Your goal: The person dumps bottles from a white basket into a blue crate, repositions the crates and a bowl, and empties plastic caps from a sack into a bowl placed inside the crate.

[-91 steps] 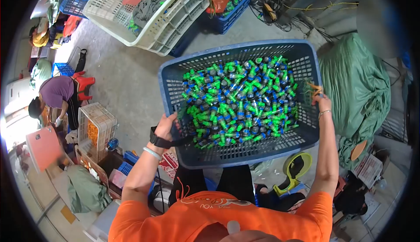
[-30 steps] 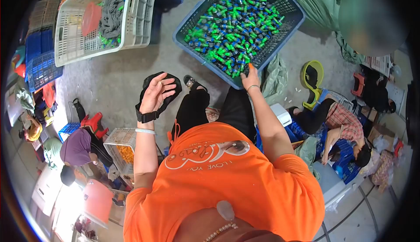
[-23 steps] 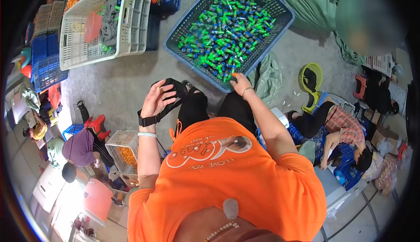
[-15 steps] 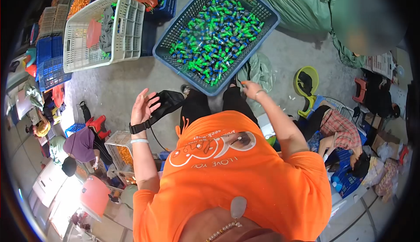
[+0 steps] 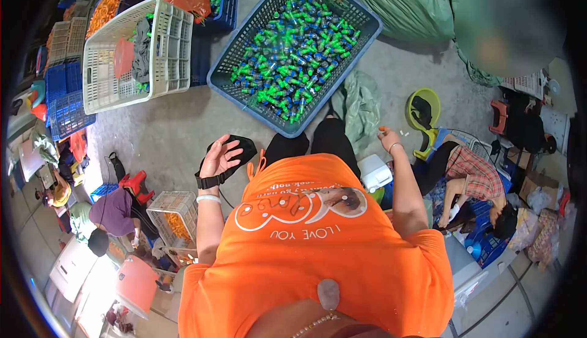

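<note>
A dark blue basket point(image 5: 223, 90) full of small green-and-blue pieces stands on the floor ahead of my legs. My left hand point(image 5: 221, 157) is raised palm up at the left, fingers apart, with a black strap round its wrist and a black pouch behind it. It touches no basket. My right hand point(image 5: 386, 135) hangs to the right, below the basket's right corner, with curled fingers and a small orange bit at the fingertips; what that bit is I cannot make out. Crumpled green sheeting point(image 5: 361, 102) lies between this hand and the basket.
A white crate point(image 5: 174, 51) holds grey cloth at the upper left. A large green sack point(image 5: 409, 8) stands at the upper right. On the right are a yellow-green basin point(image 5: 435, 102) and a bent-over person in plaid point(image 5: 477, 170). Another person in purple point(image 5: 112, 211) bends at the left.
Both hands have come off the blue basket, which now rests farther forward on the floor. My right hand has moved away from its near edge to the right. The left hand has opened.
</note>
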The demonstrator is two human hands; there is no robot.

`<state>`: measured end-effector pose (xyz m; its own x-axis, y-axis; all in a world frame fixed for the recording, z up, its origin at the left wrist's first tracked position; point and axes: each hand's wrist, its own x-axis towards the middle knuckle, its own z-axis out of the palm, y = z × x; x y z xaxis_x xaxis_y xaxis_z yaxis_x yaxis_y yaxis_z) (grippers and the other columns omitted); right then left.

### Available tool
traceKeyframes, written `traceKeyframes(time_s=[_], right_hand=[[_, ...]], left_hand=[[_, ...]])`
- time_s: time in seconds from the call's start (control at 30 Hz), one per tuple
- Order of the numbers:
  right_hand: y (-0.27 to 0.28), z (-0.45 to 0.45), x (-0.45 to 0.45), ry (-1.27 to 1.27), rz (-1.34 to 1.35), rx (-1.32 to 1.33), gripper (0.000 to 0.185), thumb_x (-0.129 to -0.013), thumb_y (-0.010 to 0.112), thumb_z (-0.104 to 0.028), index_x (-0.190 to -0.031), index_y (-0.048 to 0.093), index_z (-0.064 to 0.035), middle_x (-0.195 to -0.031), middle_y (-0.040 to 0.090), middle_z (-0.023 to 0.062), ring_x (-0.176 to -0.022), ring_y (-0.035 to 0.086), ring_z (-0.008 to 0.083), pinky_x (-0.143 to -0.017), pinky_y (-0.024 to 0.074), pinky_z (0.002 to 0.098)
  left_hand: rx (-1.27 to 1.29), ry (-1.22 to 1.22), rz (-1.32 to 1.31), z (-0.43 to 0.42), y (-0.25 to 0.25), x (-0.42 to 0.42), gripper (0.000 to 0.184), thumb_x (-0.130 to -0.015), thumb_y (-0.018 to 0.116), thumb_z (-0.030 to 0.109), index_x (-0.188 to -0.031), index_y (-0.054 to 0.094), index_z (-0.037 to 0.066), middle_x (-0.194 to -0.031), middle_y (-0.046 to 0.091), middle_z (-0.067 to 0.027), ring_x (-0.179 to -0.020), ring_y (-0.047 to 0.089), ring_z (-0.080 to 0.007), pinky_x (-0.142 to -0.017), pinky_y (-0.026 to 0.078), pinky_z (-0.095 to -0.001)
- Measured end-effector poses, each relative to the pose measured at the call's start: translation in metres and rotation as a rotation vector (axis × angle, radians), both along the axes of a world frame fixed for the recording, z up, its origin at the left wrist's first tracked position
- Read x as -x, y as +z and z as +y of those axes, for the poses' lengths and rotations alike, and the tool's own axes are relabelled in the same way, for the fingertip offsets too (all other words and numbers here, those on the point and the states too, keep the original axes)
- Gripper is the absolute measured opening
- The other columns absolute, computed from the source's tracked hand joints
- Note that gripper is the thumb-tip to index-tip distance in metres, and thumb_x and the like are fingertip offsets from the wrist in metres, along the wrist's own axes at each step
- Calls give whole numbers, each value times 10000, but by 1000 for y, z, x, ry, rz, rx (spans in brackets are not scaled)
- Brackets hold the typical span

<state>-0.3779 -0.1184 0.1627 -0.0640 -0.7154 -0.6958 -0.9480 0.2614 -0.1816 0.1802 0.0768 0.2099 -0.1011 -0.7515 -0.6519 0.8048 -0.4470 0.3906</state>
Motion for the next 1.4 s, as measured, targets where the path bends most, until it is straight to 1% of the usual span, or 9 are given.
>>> traceKeyframes(time_s=[0.3, 0.6, 0.7, 0.77, 0.8, 0.83, 0.97, 1.27, 1.4], right_hand=[[22, -3, -25, 42, -63, -20, 397, -811, 602, -239, -1160, 545, -60, -1039, 624, 185, -952, 595, 324, -835, 452, 362], [21, -72, -45, 469, 34, -43, 384, -815, 594, -258, -1161, 550, -97, -1088, 603, 175, -989, 580, 339, -847, 462, 391], [12, -124, -67, 696, -61, 41, 372, -850, 502, -234, -1172, 534, -49, -1118, 576, 211, -1040, 545, 376, -885, 444, 429], [-27, -175, -73, 786, -125, -34, 358, -871, 484, -266, -1155, 537, -54, -1104, 577, 223, -1033, 542, 391, -874, 444, 428], [-27, -197, -90, 708, -164, -64, 274, -869, 512, -240, -1057, 582, -55, -983, 636, 184, -927, 614, 316, -766, 480, 413], [-48, -229, -92, 896, -131, -51, 272, -840, 547, -222, -1050, 584, -54, -956, 646, 164, -895, 624, 286, -740, 485, 400], [-27, -298, -142, 1035, -198, -34, 268, -793, 599, -202, -1020, 607, -60, -954, 656, 133, -905, 623, 280, -796, 475, 366], [-63, -400, -147, 1025, -69, 42, 294, -756, 633, -166, -1028, 605, -56, -981, 637, 170, -921, 604, 328, -822, 469, 390], [-68, -411, -170, 1067, -85, 132, 296, -741, 632, -143, -1022, 604, -52, -979, 617, 175, -922, 580, 355, -839, 460, 404]], left_hand=[[27, -45, 51, 6, -14, 6, 508, -914, 498, 336, -1325, 349, 77, -1223, 507, -182, -998, 594, -307, -665, 574, -345], [-37, 32, 32, 14, -20, 37, 526, -903, 505, 372, -1312, 359, 74, -1201, 524, -165, -984, 602, -292, -650, 558, -368], [-46, -42, 19, 3, -2, 49, 549, -885, 529, 405, -1296, 359, 84, -1206, 518, -158, -983, 604, -284, -650, 538, -388], [-117, 123, -28, 15, -12, 69, 569, -877, 546, 412, -1308, 339, 103, -1205, 489, -172, -973, 595, -332, -711, 521, -418], [-126, 261, -68, 22, -11, 77, 569, -877, 546, 412, -1308, 339, 103, -1205, 489, -172, -973, 595, -332, -711, 521, -418], [-156, 231, -81, 22, -9, 82, 598, -866, 544, 449, -1315, 327, 118, -1232, 475, -172, -992, 590, -319, -708, 521, -420], [-246, 169, -63, 11, 12, 118, 678, -844, 531, 528, -1340, 281, 140, -1288, 427, -189, -1041, 561, -335, -759, 503, -455], [-365, 508, -1, 32, 2, 237, 700, -839, 542, 522, -1345, 261, 128, -1312, 399, -198, -1072, 531, -384, -801, 483, -483], [-356, 642, 55, 13, -17, 268, 924, -779, 614, 539, -1429, 85, 150, -1350, 324, -223, -1043, 535, -416, -793, 475, -513]])
